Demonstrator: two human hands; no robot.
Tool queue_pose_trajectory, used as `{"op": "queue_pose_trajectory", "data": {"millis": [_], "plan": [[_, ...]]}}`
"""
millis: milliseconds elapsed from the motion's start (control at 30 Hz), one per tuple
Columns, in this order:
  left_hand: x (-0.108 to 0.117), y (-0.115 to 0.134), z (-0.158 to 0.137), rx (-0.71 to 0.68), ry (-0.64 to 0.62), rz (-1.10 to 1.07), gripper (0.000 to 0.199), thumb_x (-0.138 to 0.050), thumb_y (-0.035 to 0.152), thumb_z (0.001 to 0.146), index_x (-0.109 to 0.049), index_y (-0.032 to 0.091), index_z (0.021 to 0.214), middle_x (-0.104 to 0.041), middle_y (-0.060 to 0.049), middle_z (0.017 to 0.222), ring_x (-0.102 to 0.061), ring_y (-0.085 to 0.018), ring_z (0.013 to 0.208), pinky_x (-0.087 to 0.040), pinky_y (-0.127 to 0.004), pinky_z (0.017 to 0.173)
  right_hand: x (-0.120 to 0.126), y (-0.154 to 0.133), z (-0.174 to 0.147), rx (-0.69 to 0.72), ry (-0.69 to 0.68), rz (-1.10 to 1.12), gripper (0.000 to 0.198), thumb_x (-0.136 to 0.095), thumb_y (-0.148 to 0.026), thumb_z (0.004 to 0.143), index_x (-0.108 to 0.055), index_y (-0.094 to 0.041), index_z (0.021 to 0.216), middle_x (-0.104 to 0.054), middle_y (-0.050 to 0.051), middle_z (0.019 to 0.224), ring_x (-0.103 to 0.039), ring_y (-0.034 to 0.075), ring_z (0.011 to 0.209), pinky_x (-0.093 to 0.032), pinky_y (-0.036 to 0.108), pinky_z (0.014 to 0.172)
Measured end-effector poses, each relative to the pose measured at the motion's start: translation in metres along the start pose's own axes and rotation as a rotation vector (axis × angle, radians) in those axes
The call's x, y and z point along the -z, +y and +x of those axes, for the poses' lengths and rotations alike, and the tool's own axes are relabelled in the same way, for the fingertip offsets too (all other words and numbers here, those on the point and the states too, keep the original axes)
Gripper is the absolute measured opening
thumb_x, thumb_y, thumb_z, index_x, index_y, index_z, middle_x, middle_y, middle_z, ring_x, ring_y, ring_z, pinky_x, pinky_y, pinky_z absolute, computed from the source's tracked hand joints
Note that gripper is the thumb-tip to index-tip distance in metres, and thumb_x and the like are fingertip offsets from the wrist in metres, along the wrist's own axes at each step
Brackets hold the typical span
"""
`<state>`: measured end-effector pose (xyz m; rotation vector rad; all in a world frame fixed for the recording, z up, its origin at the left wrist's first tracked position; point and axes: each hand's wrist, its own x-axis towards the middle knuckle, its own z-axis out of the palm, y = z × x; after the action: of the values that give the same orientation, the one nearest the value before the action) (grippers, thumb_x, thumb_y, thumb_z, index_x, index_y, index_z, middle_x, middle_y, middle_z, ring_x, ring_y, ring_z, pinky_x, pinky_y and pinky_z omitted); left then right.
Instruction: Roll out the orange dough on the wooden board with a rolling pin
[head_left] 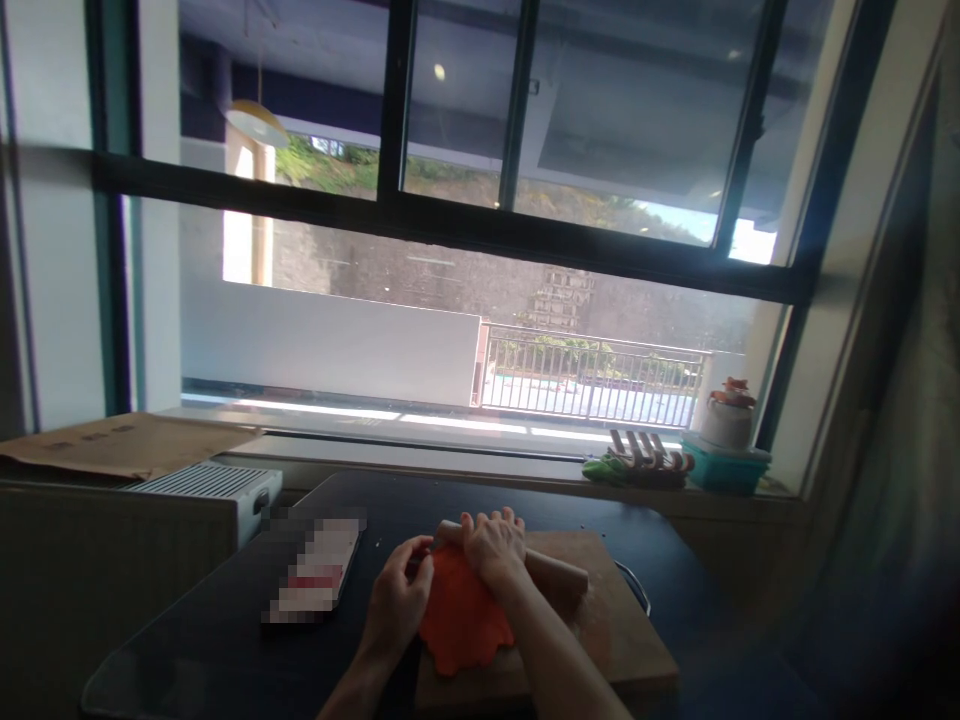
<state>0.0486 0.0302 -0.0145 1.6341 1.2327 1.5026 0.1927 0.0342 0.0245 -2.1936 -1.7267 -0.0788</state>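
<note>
A flat sheet of orange dough with a ragged edge lies on a wooden board, reaching its left side. Across the upper part of the board, slanting down to the right, is a wooden rolling pin. My right hand is closed over the pin, left of its middle, and my forearm crosses the dough's right side. With fingers curled, my left hand grips the dough's upper left edge between thumb and fingers; the exact contact is partly hidden.
A phone-like flat object, blurred out, lies left on the dark table. A metal handle sticks out beside the board. Brown paper tops a white unit. On the windowsill stand a teal container and a striped item.
</note>
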Motion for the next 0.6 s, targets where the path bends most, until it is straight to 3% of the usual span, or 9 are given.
{"op": "queue_pose_trajectory", "data": {"millis": [167,433,600], "plan": [[0.0,0.0,-0.001,-0.005,-0.007,-0.006,0.039,-0.052,0.044,0.066,-0.067,0.017,0.089,-0.071,-0.009,0.087,-0.067,-0.024,0.076,-0.056,-0.038,0.073,0.006,0.002,0.014,-0.048,-0.067,-0.039,0.06,-0.018,-0.052,0.096,-0.071,-0.024,0.097,-0.067,0.01,0.113,-0.049,0.031,0.116,-0.035,0.047,0.094],[-0.001,0.002,-0.001,-0.027,0.001,0.004,0.034,-0.049,0.041,0.064,-0.066,0.019,0.083,-0.071,-0.008,0.084,-0.067,-0.024,0.076,-0.055,-0.039,0.075,-0.006,-0.006,-0.019,0.063,0.069,0.017,0.047,-0.03,-0.046,0.095,-0.067,-0.02,0.103,-0.064,0.012,0.115,-0.043,0.031,0.123,-0.029,0.046,0.101],[-0.001,0.001,0.0,-0.015,0.02,-0.006,0.034,-0.051,0.042,0.063,-0.066,0.019,0.083,-0.071,-0.009,0.083,-0.067,-0.024,0.075,-0.055,-0.039,0.073,-0.001,-0.001,-0.006,0.027,0.004,-0.002,0.053,-0.025,-0.049,0.095,-0.069,-0.02,0.103,-0.064,0.012,0.117,-0.044,0.031,0.122,-0.03,0.047,0.099]]}}
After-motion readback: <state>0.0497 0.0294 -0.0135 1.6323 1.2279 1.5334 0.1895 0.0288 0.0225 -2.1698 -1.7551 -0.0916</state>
